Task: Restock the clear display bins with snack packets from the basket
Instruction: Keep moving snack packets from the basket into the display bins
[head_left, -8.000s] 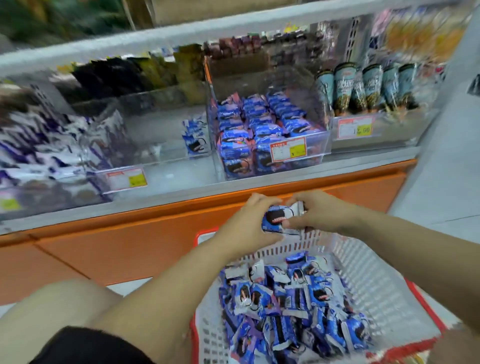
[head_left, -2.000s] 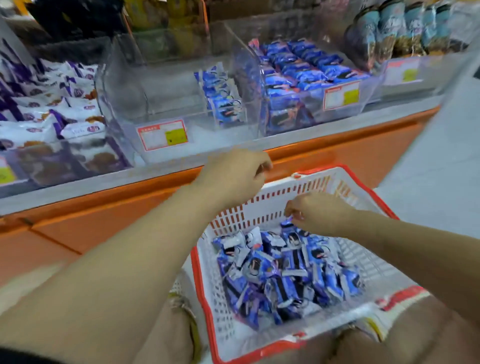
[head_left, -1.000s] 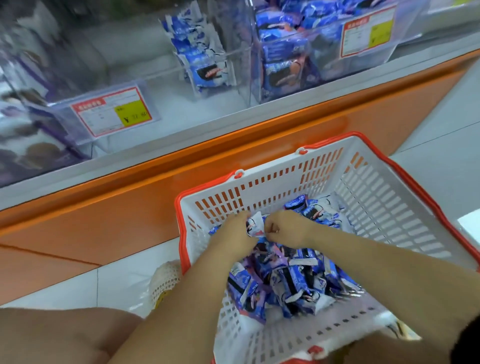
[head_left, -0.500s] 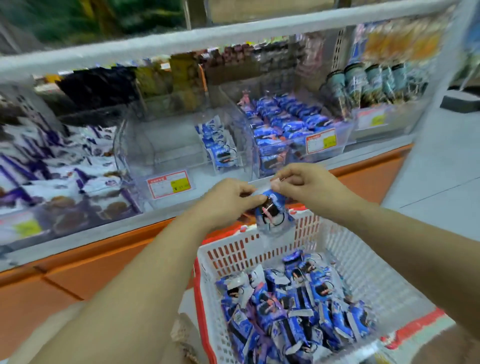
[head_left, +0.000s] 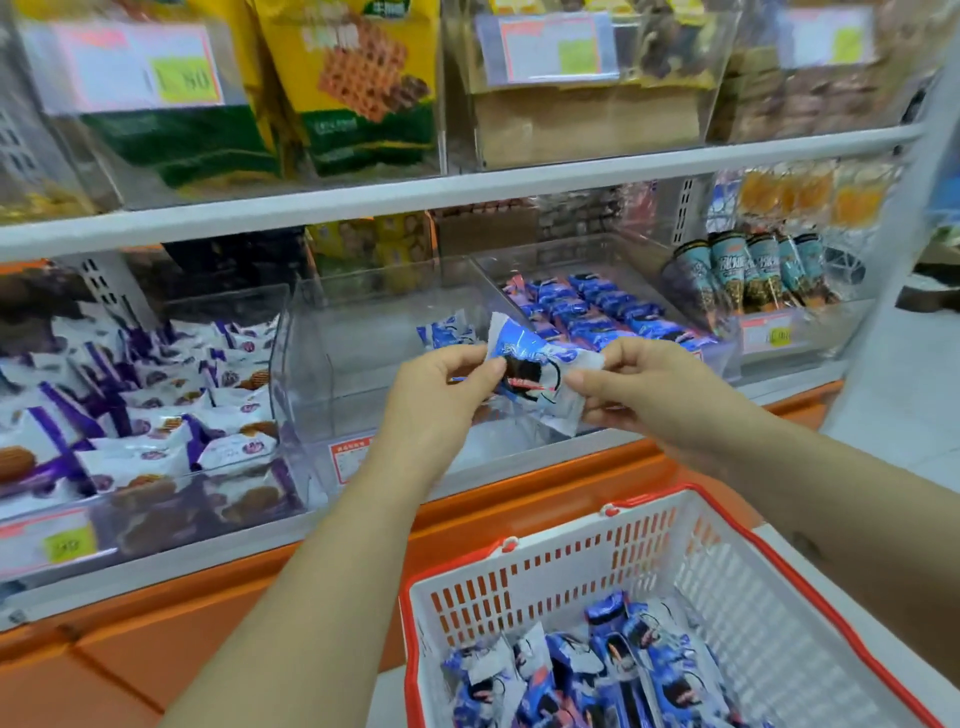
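The near-empty clear bin (head_left: 304, 364) sits mid-shelf, with a few blue packets (head_left: 445, 332) leaning at its right side. Below and in front of that bin, the white basket (head_left: 727, 597) holds a heap of loose packets (head_left: 613, 675) of the same kind. Just in front of the bin, both hands hold up one snack packet (head_left: 535, 369). The left hand (head_left: 436, 395) pinches its left edge, and the right hand (head_left: 649, 395) pinches the crimped right end between thumb and curled fingers. The packet looks light, crinkly and slick, probably with a breakable biscuit inside, so the flat sealed ends seem a safer hold than the middle.
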